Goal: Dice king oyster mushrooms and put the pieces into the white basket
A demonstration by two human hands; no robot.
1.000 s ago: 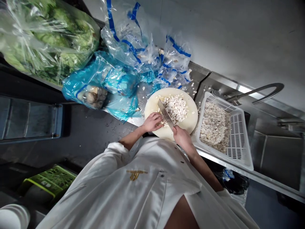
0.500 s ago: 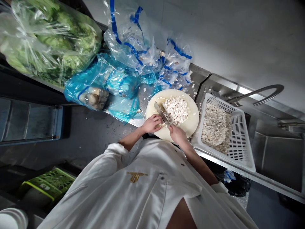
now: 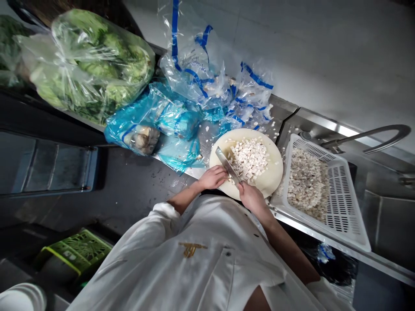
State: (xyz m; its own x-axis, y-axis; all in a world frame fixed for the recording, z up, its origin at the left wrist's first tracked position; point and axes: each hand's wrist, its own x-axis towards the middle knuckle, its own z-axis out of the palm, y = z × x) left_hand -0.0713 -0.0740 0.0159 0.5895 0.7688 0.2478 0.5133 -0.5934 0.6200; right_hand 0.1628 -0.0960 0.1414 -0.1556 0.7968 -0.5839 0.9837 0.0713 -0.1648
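Note:
A round cream-coloured cutting board (image 3: 274,175) lies on the steel counter in front of my body. Small diced white pieces (image 3: 251,157), perhaps mushroom, are heaped across its middle. My right hand (image 3: 250,195) is closed round the handle of a kitchen knife (image 3: 228,165), whose blade slants up and left along the heap's left edge. Beside the blade, on the board's lower left, rests my left hand (image 3: 213,177) with curled fingers pressed together. Whatever lies under those fingertips is hidden.
A white perforated basket (image 3: 343,198) of diced pieces sits right of the board, by a curved faucet (image 3: 385,131). Left are blue plastic bags (image 3: 180,121), crumpled clear bags (image 3: 201,73) and a big bag of leafy greens (image 3: 97,65). A green crate (image 3: 78,250) stands lower left.
The camera view has turned, so the whole scene sits farther right and slightly lower. Both hands and the knife keep nearly the same place on the board.

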